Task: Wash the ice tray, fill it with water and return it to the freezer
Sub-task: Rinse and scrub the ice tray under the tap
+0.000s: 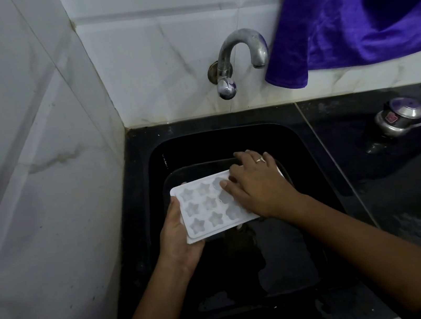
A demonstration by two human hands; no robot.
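A white ice tray with star-shaped cavities is held level over the black sink. My left hand grips its left end, thumb on the rim and fingers underneath. My right hand lies flat on the tray's right half, fingers spread over the cavities and hiding them. A curved metal tap sticks out of the tiled wall above the sink; no water runs from it.
A dark basin sits in the sink under the tray. A blue cloth hangs at the upper right near the tap. A small metal pressure cooker stands on the black counter to the right. White tiled walls close the left side and the back.
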